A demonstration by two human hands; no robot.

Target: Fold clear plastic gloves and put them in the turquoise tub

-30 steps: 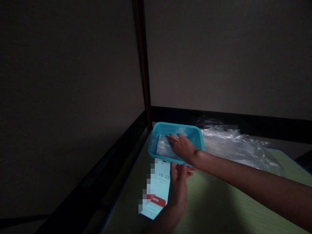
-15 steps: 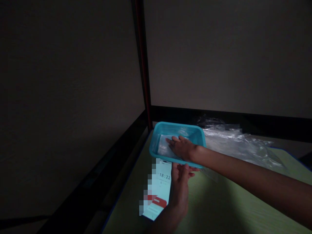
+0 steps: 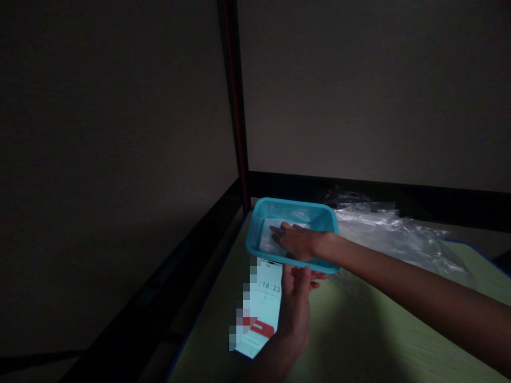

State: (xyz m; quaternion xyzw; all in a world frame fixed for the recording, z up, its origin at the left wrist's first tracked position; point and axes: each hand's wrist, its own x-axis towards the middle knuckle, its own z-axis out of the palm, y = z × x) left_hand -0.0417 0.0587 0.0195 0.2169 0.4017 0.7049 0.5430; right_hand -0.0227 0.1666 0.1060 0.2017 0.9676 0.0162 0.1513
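A blue plastic tray (image 3: 252,226) with raised walls is held at its near rim by my left hand (image 3: 297,303). The thumb rests against the rim, and the other fingers go under the tray. Inside it lies a flat, whitish clear plastic sheet or bag (image 3: 271,239). My right hand (image 3: 297,242) reaches into the tray from the right, palm down on the plastic with its fingers stretched out. Part of the plastic is hidden under this hand.
A lit phone (image 3: 265,306) showing a running timer lies beside my left wrist. Crumpled clear plastic bags (image 3: 395,239) spread right of the tray. The greenish table (image 3: 339,340) meets dark-framed walls (image 3: 367,106) at the back.
My right hand has shifted slightly and lies flatter on the plastic in the tray. The phone's timer has advanced by one second. My left hand keeps its hold.
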